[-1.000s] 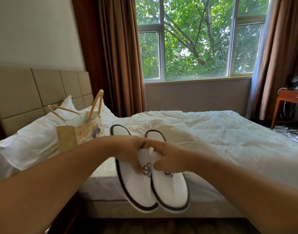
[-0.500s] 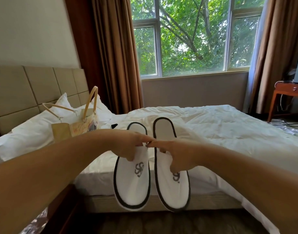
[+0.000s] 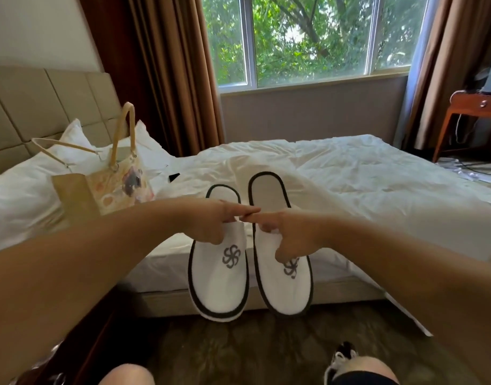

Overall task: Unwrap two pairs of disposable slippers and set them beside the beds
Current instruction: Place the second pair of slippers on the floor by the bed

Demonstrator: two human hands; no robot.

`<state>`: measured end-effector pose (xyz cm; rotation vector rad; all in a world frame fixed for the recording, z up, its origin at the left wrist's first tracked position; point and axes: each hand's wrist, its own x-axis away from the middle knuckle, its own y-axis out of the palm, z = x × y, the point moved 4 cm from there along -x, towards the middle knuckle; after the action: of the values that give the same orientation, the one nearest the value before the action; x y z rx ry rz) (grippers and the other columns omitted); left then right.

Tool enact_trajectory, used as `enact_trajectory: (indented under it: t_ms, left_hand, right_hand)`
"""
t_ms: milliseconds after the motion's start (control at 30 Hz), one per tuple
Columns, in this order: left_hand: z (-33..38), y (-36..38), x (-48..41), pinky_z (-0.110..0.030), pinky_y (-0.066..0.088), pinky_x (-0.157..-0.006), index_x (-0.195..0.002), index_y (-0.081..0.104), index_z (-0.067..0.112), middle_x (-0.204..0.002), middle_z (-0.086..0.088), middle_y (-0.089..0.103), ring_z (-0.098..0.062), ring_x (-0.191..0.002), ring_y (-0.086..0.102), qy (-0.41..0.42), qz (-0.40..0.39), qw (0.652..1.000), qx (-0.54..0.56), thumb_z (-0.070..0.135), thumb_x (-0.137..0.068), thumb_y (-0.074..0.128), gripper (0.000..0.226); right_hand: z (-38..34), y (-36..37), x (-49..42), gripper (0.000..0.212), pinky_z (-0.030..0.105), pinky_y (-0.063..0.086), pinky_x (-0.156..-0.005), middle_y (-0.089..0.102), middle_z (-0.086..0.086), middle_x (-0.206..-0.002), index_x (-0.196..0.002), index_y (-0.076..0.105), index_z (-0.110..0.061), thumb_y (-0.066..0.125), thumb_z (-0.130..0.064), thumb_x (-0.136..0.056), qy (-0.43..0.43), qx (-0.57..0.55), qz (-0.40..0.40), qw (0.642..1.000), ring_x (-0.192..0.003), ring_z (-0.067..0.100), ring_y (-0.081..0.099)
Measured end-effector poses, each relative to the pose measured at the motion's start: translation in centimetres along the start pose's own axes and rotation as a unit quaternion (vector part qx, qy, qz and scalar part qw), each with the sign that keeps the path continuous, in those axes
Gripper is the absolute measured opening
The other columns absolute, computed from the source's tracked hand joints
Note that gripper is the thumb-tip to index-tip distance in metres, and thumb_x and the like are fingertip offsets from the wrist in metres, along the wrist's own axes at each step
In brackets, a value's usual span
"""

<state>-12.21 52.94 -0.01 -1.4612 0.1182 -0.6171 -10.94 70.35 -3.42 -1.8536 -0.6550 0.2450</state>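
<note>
My left grip (image 3: pixel 211 223) pinched one white, black-trimmed cloth slipper (image 3: pixel 219 284), my right grip (image 3: pixel 288 232) its twin (image 3: pixel 283 290), both hanging twelve-to-six, toes at six o'clock, over the floor (image 3: pixel 238 351) before the white bed (image 3: pixel 350 176).

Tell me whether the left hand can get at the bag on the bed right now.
Probably, once freed: left hand grips a slipper, but nothing lies between it and the bag.

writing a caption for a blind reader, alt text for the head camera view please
A person's left hand and right hand hold up a pair of white slippers with dark trim, one each, toes hanging down, before a bed with white bedding. A handbag stands by the pillows; a window behind shows green trees.
</note>
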Motion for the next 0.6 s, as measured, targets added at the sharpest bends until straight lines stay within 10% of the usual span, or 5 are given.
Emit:
enact_trajectory:
  t_ms: [233,600]
  left_hand:
    - [-3.2,6.0,-8.1,-0.027,0.057,-0.073,-0.14,0.028,0.06,-0.096,0.023,0.069,-0.002,-0.082,0.066,0.011,-0.078,0.99,0.118,0.017,-0.069,0.06,0.09]
    - [-7.7,24.4,-19.4,-0.022,0.049,-0.083,-0.139,0.029,0.058,-0.115,0.022,0.057,0.0,-0.093,0.062,-0.008,-0.196,0.95,0.242,0.043,-0.068,0.082,0.09]
  right_hand:
    - [6.3,5.0,-6.1,0.093,0.032,0.054,-0.088,0.053,-0.003,-0.141,-0.149,0.031,-0.05,0.073,-0.008,-0.078,0.077,-0.073,-0.085,0.991,-0.115,0.018,0.057]
    - [16.8,21.7,-13.6,0.071,0.018,0.051,-0.062,0.061,-0.006,-0.133,-0.139,0.05,-0.041,0.07,-0.005,-0.082,0.15,-0.168,-0.198,0.954,-0.099,0.011,0.059]
